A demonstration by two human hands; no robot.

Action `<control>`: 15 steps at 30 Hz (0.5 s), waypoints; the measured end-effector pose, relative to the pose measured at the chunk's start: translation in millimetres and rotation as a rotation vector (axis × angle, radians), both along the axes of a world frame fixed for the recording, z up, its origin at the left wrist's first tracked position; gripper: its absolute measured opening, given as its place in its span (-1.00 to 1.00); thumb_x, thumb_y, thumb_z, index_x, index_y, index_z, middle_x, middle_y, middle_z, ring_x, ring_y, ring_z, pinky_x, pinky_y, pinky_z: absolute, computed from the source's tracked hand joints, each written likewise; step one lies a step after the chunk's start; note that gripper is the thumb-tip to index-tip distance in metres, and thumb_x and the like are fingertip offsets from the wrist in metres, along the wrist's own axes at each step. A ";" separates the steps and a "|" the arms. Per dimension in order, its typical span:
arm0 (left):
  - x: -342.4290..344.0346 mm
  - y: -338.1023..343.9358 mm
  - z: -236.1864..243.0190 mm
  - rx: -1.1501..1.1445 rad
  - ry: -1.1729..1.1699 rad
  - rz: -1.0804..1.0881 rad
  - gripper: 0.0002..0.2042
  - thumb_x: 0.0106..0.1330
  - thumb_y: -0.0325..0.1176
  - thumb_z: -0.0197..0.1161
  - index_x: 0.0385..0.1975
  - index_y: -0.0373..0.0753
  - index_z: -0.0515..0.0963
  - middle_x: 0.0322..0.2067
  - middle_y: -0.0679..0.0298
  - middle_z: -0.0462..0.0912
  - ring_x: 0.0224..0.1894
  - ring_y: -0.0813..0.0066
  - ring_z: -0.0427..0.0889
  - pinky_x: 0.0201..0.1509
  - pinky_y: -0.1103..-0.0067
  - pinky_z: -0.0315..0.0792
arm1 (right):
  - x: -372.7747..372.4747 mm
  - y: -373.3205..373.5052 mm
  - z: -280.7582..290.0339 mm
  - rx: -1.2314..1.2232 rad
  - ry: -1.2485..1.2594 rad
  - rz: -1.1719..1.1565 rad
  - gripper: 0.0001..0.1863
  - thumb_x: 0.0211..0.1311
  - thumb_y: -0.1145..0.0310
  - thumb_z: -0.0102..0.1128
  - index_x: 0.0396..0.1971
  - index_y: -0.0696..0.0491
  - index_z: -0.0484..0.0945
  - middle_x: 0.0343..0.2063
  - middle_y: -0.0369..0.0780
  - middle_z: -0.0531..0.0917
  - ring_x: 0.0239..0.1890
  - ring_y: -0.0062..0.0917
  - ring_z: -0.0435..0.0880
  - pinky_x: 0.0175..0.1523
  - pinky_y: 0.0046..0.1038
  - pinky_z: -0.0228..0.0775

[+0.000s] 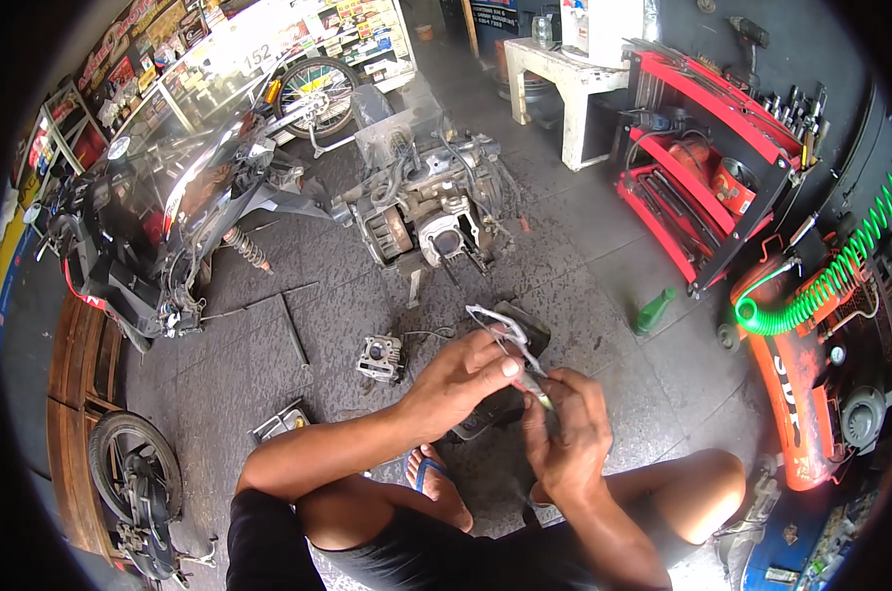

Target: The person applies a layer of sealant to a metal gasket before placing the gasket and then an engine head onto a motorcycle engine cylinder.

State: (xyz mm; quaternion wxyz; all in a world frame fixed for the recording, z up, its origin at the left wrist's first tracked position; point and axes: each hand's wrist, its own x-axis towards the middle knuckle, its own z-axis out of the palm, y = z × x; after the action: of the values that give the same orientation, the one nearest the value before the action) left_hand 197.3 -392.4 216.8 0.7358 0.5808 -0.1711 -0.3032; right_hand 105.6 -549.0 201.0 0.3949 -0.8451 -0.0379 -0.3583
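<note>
My left hand is closed with fingers and thumb pinching a thin, light-grey, frame-shaped metal piece, possibly a gasket or cover. It is tilted up in front of me. Close beside it, my right hand grips a small tube-like item with a green end, its tip near the metal piece. The fingers hide much of the tube. Beneath my hands lies a dark part, mostly hidden. On the floor to the left of my left hand sits a small engine cylinder.
Ahead stands a partly dismantled engine, with a stripped motorcycle to its left. A red tool cart and an orange compressor are on the right. A green bottle stands on the floor; a wheel lies at left.
</note>
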 end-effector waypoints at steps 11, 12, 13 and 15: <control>15.3 12.2 -11.3 -0.370 0.131 -0.092 -0.35 0.33 -0.21 0.31 0.34 -0.34 0.22 0.26 0.06 0.40 0.33 0.24 0.38 0.42 0.28 0.23 | -15.9 -17.7 10.8 0.452 0.140 0.356 -0.78 0.13 0.53 0.39 -0.20 0.19 0.62 -0.14 -0.14 0.62 -0.12 -0.40 0.62 -0.06 -0.37 0.51; 15.4 14.6 -10.0 -0.386 0.123 -0.139 -0.31 0.31 -0.20 0.33 0.36 -0.35 0.21 0.27 0.05 0.39 0.33 0.23 0.37 0.42 0.28 0.23 | -15.8 -19.9 11.2 0.591 0.151 0.373 -0.78 0.16 0.50 0.40 -0.20 0.19 0.62 -0.14 -0.16 0.62 -0.14 -0.47 0.62 -0.11 -0.41 0.51; 15.1 16.9 -7.1 -0.401 0.114 -0.185 -0.27 0.28 -0.19 0.35 0.37 -0.36 0.19 0.28 0.04 0.37 0.34 0.22 0.37 0.43 0.28 0.22 | -15.8 -20.9 17.4 0.779 0.186 0.363 -0.81 0.27 0.43 0.35 -0.19 0.18 0.61 -0.26 -0.24 0.63 -0.28 -0.63 0.57 -0.24 -0.54 0.45; 16.1 19.1 -4.5 -0.393 0.118 -0.271 -0.14 0.18 -0.15 0.44 0.41 -0.40 0.15 0.29 0.02 0.34 0.35 0.17 0.34 0.43 0.26 0.21 | -15.4 -27.7 24.0 0.858 0.340 0.258 -0.84 0.34 0.40 0.30 -0.20 0.17 0.60 -0.44 -0.32 0.62 -0.47 -0.74 0.51 -0.38 -0.65 0.33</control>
State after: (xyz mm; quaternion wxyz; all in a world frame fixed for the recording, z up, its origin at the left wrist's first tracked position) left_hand 213.4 -373.3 212.2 0.7958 0.3798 -0.2599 -0.3936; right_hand 90.2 -576.8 225.0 0.7501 -0.6407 0.0739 -0.1461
